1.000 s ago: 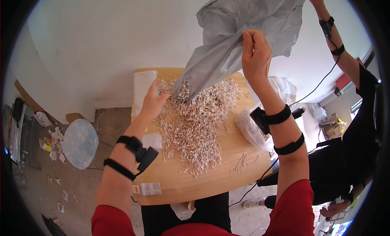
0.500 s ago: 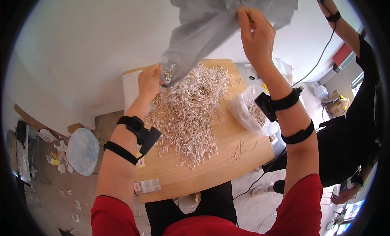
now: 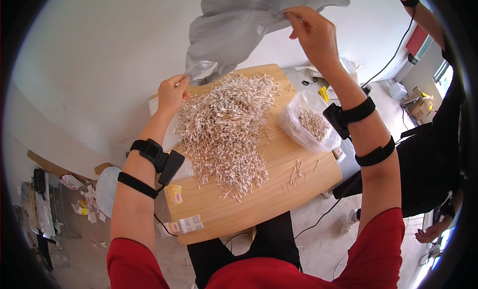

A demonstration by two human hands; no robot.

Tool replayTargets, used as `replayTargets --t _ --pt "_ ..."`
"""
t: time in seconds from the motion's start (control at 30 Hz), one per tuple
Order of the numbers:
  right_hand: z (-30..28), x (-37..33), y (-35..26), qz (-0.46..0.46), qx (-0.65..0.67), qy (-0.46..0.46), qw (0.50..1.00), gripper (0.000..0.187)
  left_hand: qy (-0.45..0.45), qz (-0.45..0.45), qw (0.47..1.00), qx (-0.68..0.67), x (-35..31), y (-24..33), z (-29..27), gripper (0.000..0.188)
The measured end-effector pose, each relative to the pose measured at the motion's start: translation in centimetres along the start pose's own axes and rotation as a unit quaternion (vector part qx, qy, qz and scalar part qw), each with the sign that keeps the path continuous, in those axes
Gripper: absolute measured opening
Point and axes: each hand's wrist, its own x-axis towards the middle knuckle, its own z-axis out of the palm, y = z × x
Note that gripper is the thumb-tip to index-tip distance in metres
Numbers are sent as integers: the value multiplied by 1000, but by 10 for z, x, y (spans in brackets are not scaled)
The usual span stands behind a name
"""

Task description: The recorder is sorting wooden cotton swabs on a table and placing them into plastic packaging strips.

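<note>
Both hands hold up a grey plastic bag [image 3: 229, 33] above the far side of a wooden table. My left hand [image 3: 172, 93] pinches the bag's lower left corner, near its gathered, crumpled mouth. Higher up, my right hand [image 3: 314, 38] grips the film between thumb and fingers. Beneath the bag a big heap of cotton swabs [image 3: 226, 132] is spread over the middle of the table. To its right stands a clear plastic bag [image 3: 294, 122], gaping at the top, with more swabs [image 3: 313, 124] inside.
The wooden table [image 3: 249, 217] carries a few stray swabs [image 3: 297, 170] and printed packets [image 3: 184, 225] at its near left edge. A person in black [image 3: 423, 154] stands at the right. A white wall [image 3: 99, 65] rises behind; a pale round lid-like disc [image 3: 107, 192] is at the left.
The grey bag has shifted left and lifted off the heap, and its swabs no longer show in the lower end. My left hand has moved left and slightly up with the bag's corner.
</note>
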Motion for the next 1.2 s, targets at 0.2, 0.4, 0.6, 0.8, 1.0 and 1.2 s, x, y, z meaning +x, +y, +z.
replayTargets --t 0.2,0.4,0.6,0.8,1.0,1.2 --pt "-29 -5 -5 -8 -97 -60 993 21 16 -21 996 80 -6 30 2 34" --pt "-63 -19 -38 -235 -125 7 964 41 -21 0 994 -110 -42 63 2 85" --pt "-92 -115 -60 -110 -102 -32 988 38 -154 12 987 -36 -118 69 -35 84" --pt "-105 -254 -91 36 -62 -190 979 39 -161 0 987 10 -206 61 -70 71" --pt "-104 -327 -143 277 107 -340 893 37 -253 -95 959 87 -279 58 -91 64" --pt "-90 -366 -152 303 148 -371 865 19 -198 -175 964 -38 -391 22 -88 33"
